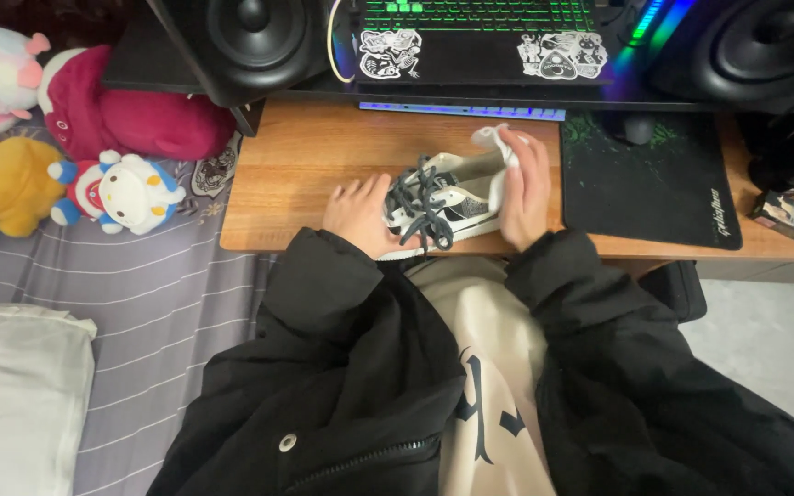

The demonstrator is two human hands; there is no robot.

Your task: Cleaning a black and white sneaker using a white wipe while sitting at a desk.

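In the middle of the frame, on the wooden desk (305,165), a white sneaker (448,197) with dark laces (420,202) is lying near the front edge, toe end pointing to the left. The left hand (358,216) is sitting flat at the toe end, fingers spread and pointing up the frame, palm down on the wood and pressing against the side of the shoe; it is bracing the shoe, not wrapping around it. The right hand (526,188) is coming in from the other side, standing on edge at the heel, fingers reaching up and curling over a white cloth (493,140) that is bunched against the heel opening. That hand is clamped on the cloth and touching the shoe through it. The two hands are apart, with the sneaker between them. Both arms are running up from the lower half of the frame in black jacket sleeves (342,303), elbows wide, forearms angling in towards the shoe.

Just above the sneaker, a keyboard (461,110) is glowing blue along its edge. To the right, a black mouse mat (645,184) is covering the desk, and black speakers (250,37) are standing at the top. In the upper left of the frame, plush toys (121,188) are lying on a striped bedsheet (140,294), well apart from the hands.
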